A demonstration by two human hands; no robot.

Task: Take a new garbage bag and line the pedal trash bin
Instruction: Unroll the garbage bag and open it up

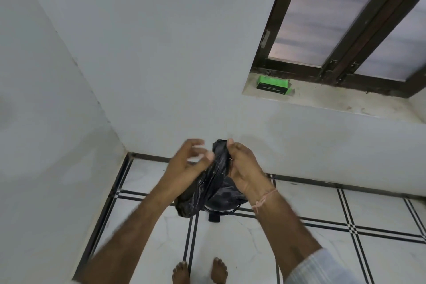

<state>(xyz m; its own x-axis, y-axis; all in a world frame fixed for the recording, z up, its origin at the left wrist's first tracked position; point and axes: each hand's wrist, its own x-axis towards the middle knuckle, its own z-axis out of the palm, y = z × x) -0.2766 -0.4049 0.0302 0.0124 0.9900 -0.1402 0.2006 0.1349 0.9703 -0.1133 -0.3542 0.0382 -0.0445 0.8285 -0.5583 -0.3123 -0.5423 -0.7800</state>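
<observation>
White walls (161, 53) meet a black-lined tile floor (230, 244). Right grip (239, 163) pinches a crumpled black garbage bag (214, 189) in mid-air; left grip (186, 161), blurred, spreads its fingers, thumb against it. Below, mostly hidden, perhaps the bin's pedal (214, 218).

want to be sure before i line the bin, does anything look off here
Nothing looks spilled or broken. The garbage bag is bunched up, gripped by the right hand, left hand open beside it. Only stray thing: a green box on the grimy window sill.
</observation>
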